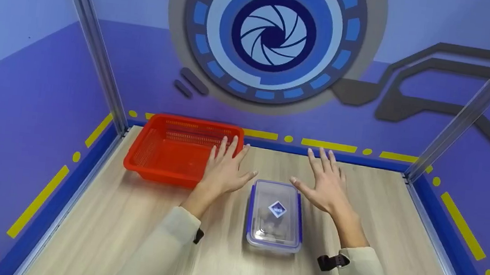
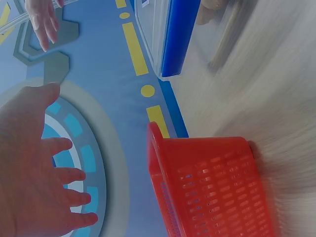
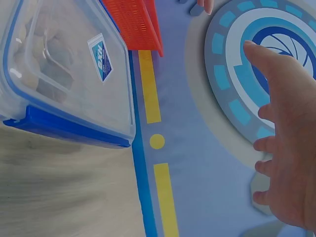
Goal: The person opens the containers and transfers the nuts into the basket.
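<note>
A clear plastic food container (image 1: 274, 229) with a lid and blue side clips lies on the table, a diamond label on its top. Some pale contents show through its wall in the right wrist view. My left hand (image 1: 225, 172) is spread palm down, its fingers overlapping the red basket (image 1: 163, 177) in the head view. To the right of the container, my right hand (image 1: 327, 187) is held out with fingers straight and thumb toward the lid. Neither hand holds anything.
The perforated red basket stands at the table's back left, near the purple back wall (image 1: 138, 71). Metal posts (image 1: 93, 44) rise at both back corners. Side walls border the wooden table (image 1: 94, 231) on left and right.
</note>
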A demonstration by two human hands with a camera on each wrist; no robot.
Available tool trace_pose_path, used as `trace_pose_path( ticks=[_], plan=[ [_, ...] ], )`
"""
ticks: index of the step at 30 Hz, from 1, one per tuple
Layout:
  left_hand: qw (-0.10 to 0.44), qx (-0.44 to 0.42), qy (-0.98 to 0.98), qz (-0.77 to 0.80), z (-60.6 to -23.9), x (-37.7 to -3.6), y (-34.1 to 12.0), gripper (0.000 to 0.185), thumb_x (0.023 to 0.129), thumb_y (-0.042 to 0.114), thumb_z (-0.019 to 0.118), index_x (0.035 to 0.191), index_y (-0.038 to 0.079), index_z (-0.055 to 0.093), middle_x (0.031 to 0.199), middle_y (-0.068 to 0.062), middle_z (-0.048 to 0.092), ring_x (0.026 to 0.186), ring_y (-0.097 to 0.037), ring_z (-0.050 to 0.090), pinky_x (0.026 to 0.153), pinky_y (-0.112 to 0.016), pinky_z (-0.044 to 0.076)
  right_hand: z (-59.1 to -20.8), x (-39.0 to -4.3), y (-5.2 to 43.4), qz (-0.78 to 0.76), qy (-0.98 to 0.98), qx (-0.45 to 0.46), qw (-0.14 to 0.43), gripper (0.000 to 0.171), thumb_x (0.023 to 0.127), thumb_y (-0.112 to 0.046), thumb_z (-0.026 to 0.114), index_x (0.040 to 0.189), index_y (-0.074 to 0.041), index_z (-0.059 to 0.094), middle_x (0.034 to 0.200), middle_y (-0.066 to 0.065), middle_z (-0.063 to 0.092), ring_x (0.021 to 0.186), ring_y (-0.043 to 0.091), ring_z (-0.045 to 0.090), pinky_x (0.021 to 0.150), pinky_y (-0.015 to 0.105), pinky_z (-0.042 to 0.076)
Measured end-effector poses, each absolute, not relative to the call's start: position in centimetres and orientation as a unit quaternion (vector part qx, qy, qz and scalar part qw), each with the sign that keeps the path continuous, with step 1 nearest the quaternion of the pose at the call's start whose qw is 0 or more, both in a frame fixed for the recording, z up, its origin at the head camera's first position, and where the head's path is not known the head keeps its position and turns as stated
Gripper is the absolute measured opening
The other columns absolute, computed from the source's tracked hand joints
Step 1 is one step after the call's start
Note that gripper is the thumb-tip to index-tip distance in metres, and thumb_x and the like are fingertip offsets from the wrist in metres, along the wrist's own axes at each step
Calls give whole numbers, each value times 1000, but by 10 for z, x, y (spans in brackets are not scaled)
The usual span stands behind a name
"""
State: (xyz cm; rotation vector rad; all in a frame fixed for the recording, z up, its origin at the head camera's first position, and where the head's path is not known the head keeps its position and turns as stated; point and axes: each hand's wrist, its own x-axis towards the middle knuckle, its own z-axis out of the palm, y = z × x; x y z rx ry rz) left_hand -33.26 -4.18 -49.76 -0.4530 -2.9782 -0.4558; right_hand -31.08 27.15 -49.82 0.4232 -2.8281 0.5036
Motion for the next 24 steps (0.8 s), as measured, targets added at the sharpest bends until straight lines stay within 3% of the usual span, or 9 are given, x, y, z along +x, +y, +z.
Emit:
trace_pose_path(
  ticks=[6,11,16,19,24],
  plan=[
    [84,-143,-969,-184,-496,-332,-40,85,97,70,54,168,27,33,176,-10,19,162,-37,10,129,-60,8,-502,-310,272,209,-959,146,120,99,94,-74,60,171,-24,23,176,13,15,162,41,6,119,78,12],
    [140,-141,-954,-225,-501,-326,-36,80,99,67,54,163,22,44,167,-12,40,155,-36,33,125,-58,28,-509,-306,276,278,-944,135,113,91,98,-66,63,170,-25,25,173,16,26,157,46,21,117,78,21],
    [177,-151,-933,-273,-509,-317,-27,70,101,60,59,155,16,54,151,-9,56,137,-32,54,112,-50,48,-517,-299,278,327,-932,121,97,88,99,-63,63,170,-25,27,170,21,30,154,48,28,115,78,26],
    [162,-161,-923,-309,-515,-310,-20,62,103,50,62,151,11,58,146,-11,60,133,-33,58,111,-49,49,-525,-294,278,361,-922,111,87,86,100,-59,64,169,-22,29,167,22,33,152,47,33,114,77,29],
    [92,-166,-916,-354,-531,-296,-10,53,107,33,57,146,-2,58,143,-21,61,132,-38,60,113,-51,47,-543,-288,277,414,-903,91,73,83,102,-54,65,167,-14,32,161,22,43,144,43,44,113,70,38]
  ],
)
